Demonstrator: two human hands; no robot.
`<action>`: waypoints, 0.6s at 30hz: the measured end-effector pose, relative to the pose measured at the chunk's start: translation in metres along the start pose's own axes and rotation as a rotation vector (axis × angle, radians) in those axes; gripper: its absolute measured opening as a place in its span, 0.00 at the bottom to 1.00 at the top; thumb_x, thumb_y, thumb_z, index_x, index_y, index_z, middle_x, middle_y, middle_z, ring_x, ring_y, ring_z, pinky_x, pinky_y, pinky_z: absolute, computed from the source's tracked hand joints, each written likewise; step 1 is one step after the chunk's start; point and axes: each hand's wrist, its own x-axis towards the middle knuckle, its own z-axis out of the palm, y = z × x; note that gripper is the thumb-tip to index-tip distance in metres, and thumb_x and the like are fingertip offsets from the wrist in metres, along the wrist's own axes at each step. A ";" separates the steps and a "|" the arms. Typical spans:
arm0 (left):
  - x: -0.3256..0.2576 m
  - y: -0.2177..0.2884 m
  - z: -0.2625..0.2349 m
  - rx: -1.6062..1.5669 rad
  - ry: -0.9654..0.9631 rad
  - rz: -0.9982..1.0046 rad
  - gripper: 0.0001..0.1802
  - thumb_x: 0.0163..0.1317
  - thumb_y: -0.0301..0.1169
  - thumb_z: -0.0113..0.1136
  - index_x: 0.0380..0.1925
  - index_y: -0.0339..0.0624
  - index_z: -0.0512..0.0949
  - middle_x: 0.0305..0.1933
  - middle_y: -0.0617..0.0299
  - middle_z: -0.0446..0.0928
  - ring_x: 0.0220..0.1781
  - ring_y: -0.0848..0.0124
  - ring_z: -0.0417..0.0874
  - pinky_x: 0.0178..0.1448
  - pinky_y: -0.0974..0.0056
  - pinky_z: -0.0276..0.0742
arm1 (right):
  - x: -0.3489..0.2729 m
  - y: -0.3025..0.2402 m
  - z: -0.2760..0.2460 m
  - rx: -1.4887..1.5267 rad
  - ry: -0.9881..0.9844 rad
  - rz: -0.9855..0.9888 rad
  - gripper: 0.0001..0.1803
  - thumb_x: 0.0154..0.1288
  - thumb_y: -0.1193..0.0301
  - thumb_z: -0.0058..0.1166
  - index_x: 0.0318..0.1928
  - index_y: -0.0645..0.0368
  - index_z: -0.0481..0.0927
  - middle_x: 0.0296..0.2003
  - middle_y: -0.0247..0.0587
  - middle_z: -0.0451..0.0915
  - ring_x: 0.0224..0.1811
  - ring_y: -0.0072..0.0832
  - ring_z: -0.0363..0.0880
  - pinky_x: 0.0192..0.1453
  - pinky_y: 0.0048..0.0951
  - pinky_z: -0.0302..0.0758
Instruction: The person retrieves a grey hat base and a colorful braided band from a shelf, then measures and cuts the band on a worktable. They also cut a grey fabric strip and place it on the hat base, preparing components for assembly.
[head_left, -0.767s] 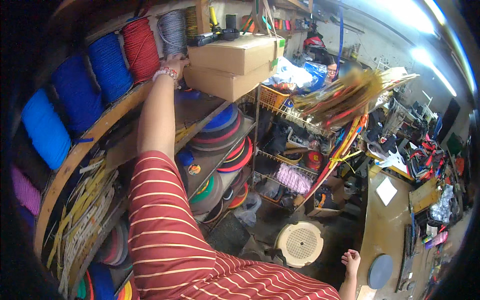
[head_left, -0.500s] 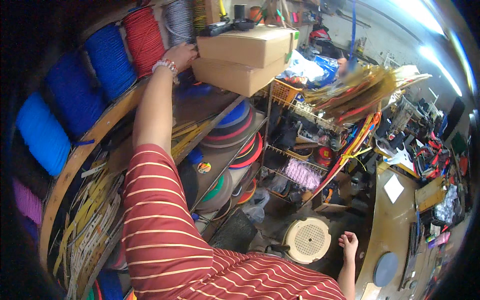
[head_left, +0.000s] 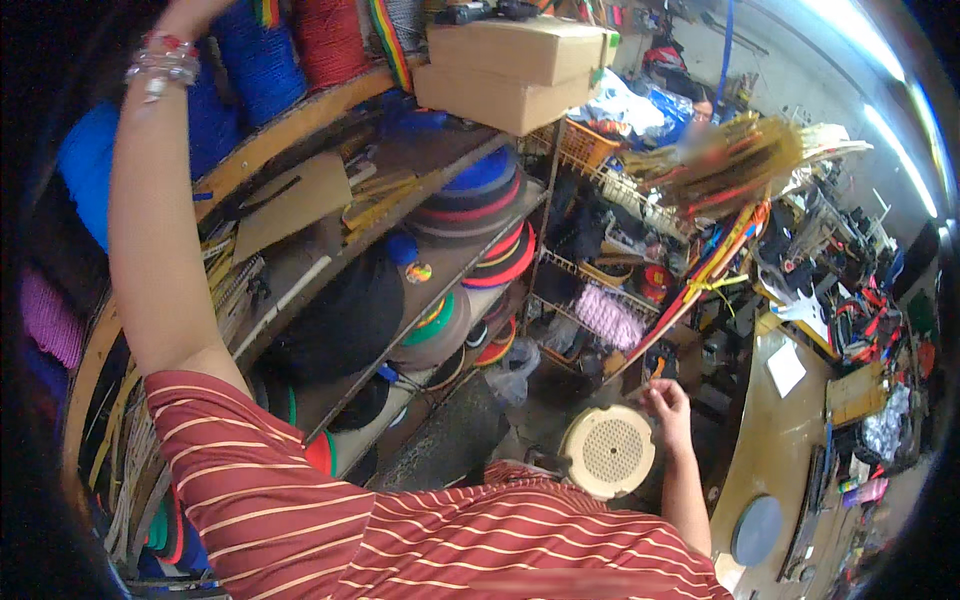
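Observation:
My left hand (head_left: 196,14) is raised at the upper left, above a row of cord spools, and the picture's top edge cuts off its fingers. Just to its right is a blue cord spool (head_left: 258,65) with a short end of striped strap across its top. Another piece of red, yellow and green striped strap (head_left: 389,42) hangs over the shelf edge between the red cord spool (head_left: 330,45) and the cardboard boxes (head_left: 512,55). My right hand (head_left: 668,408) is held low on the right, fingers curled toward the thumb; anything inside them cannot be made out.
Below the spools, slanting shelves hold flat rolls of webbing (head_left: 470,190) and a loose cardboard piece (head_left: 295,205). A round cream perforated stool (head_left: 612,452) stands by my right forearm. Beyond it are a wire rack with an orange basket (head_left: 590,143) and a long worktable (head_left: 765,430).
My left hand has moved left and up, away from the grey spool beside the boxes. The striped strap has come into view. My right hand has risen slightly and its fingers have curled more.

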 end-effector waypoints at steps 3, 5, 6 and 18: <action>-0.031 0.070 0.012 -0.244 0.089 0.134 0.12 0.56 0.36 0.59 0.34 0.39 0.74 0.29 0.56 0.75 0.36 0.63 0.77 0.38 0.61 0.72 | -0.021 -0.033 -0.013 0.073 0.003 -0.061 0.07 0.65 0.75 0.51 0.42 0.62 0.74 0.34 0.35 0.79 0.34 0.21 0.77 0.39 0.23 0.74; -0.044 0.114 0.036 -0.426 0.077 0.250 0.11 0.55 0.35 0.59 0.32 0.39 0.74 0.28 0.54 0.75 0.35 0.61 0.78 0.37 0.60 0.72 | -0.034 -0.058 -0.019 0.084 0.071 -0.005 0.08 0.64 0.74 0.52 0.43 0.61 0.74 0.34 0.36 0.79 0.34 0.22 0.77 0.40 0.24 0.74; -0.050 0.137 0.055 -0.531 0.053 0.318 0.11 0.55 0.35 0.59 0.32 0.38 0.74 0.28 0.54 0.75 0.34 0.60 0.78 0.36 0.59 0.72 | -0.041 -0.069 -0.020 0.137 0.087 -0.008 0.11 0.63 0.73 0.53 0.46 0.61 0.73 0.35 0.36 0.79 0.36 0.22 0.78 0.41 0.25 0.74; -0.223 0.412 0.275 -1.376 -0.718 1.031 0.17 0.49 0.34 0.63 0.35 0.40 0.68 0.34 0.52 0.73 0.40 0.52 0.77 0.42 0.53 0.72 | -0.087 -0.147 -0.028 0.079 -0.166 -1.019 0.14 0.65 0.64 0.47 0.36 0.66 0.75 0.48 0.56 0.75 0.56 0.42 0.72 0.58 0.41 0.71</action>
